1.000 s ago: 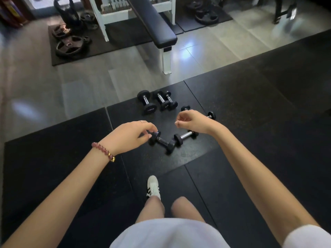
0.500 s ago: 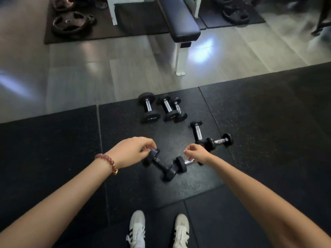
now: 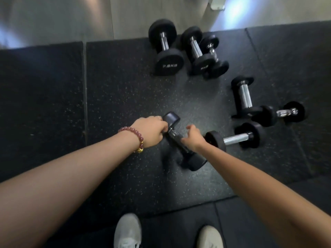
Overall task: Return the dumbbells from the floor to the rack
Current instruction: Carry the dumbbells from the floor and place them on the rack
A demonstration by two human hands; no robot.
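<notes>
Left hand (image 3: 152,130) fingers wrapped on near dumbbell (image 3: 184,144) handle, right hand (image 3: 192,138) half-curled beside it, grip unclear, six other dumbbells (image 3: 234,137) crowd the mat's (image 3: 116,86) far-right part, shoes (image 3: 128,231) cut off.

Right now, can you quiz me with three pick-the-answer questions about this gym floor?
1. Where is the red beaded bracelet?
A. left wrist
B. right wrist
C. on the mat

2. How many black dumbbells with silver handles show?
A. three
B. seven
C. twelve

3. How is the biggest black dumbbell?
A. held in a hand
B. standing on end
C. lying on the black speckled rubber mat

Answers: 1 A, it circles the wrist behind the left hand. 2 B, three lie far off, three to the right, one at the hands. 3 C, it lies on its side, no hand near.
</notes>
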